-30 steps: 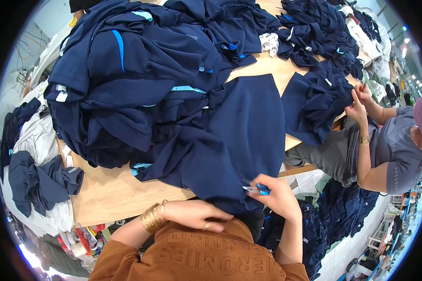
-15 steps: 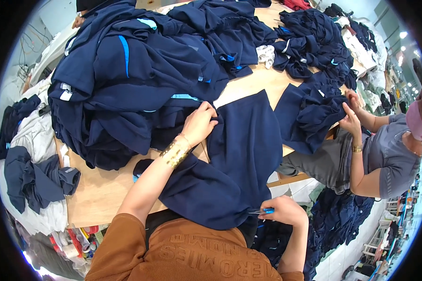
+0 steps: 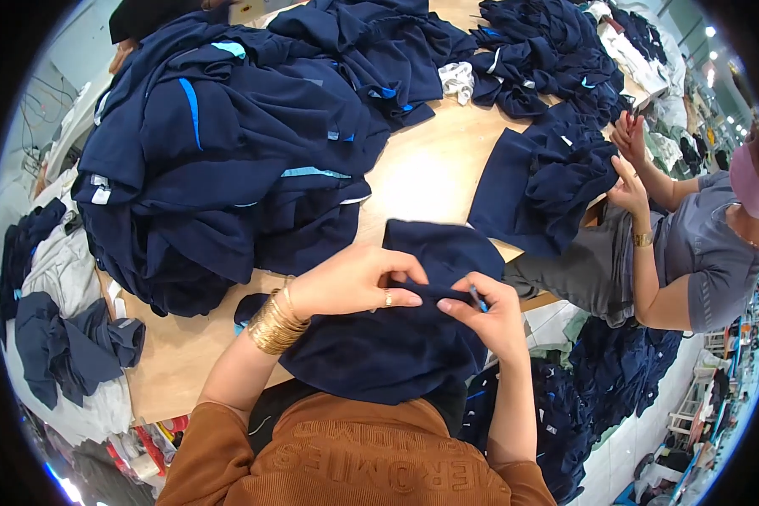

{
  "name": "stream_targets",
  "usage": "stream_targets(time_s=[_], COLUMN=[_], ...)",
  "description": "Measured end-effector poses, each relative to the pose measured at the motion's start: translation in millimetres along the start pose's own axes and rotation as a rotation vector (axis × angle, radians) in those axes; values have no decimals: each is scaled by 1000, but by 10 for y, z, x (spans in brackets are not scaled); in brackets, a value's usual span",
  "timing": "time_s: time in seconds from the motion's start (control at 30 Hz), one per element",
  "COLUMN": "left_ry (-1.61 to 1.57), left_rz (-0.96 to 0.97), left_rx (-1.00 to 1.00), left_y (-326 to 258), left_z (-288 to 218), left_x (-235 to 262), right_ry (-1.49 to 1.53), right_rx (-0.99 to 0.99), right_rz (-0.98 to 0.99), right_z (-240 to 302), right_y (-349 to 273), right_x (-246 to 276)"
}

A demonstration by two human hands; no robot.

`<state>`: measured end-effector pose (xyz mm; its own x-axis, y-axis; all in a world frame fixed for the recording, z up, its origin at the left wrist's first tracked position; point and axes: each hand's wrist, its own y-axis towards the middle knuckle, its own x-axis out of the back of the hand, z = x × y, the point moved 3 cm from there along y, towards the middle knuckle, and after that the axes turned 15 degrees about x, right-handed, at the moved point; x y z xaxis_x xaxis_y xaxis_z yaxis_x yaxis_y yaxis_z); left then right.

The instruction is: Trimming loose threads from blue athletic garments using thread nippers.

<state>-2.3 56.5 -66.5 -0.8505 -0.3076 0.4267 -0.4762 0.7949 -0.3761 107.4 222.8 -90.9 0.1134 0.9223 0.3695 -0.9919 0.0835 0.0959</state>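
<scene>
A navy garment (image 3: 379,358) lies across my lap and the table's near edge, with its upper part lifted and folded. My left hand (image 3: 367,282) pinches a folded edge of it between thumb and fingers. Close beside, my right hand (image 3: 491,314) pinches the same edge with thumb and forefinger. Tucked in that right hand are blue-handled thread snips (image 3: 478,298), mostly hidden by the fingers.
A big heap of navy garments (image 3: 219,160) covers the left of the wooden table (image 3: 417,173). At the right a co-worker's hands (image 3: 628,181) handle another navy garment (image 3: 544,190). More navy clothes (image 3: 548,405) are piled low at the right. White cloth (image 3: 456,83) lies farther back.
My left hand has come nearer and right, from the heap's edge to the fold. My right hand has risen to meet it, snips still held. The garment's far part is drawn in and folded.
</scene>
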Motion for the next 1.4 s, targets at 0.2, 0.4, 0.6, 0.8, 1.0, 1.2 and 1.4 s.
stream_targets(time_s=[0.2, 0.4, 0.6, 0.8, 1.0, 1.2, 1.4], left_ry=[-266, 17, -991, -1302, -1461, -1460, -1336], left_rz=[-98, -496, 133, -32, 91, 228, 250], left_rx=[113, -84, 281, 317, 202, 148, 185], left_y=[-75, -98, -72, 23, -23, -47, -65], left_z=[400, 344, 298, 450, 406, 391, 290], left_x=[18, -128, -758, -834, -844, -900, -983], right_ry=[387, 259, -367, -544, -560, -331, -374], right_rx=[-142, -149, 506, 429, 313, 262, 372], right_rz=[-244, -320, -68, -53, -141, -232, -313], right_z=[-45, -101, 116, 71, -84, -37, 203], right_y=[-78, -152, -277, -489, -660, -651, -480], right_x=[57, 4, -200, -236, -39, 78, -71])
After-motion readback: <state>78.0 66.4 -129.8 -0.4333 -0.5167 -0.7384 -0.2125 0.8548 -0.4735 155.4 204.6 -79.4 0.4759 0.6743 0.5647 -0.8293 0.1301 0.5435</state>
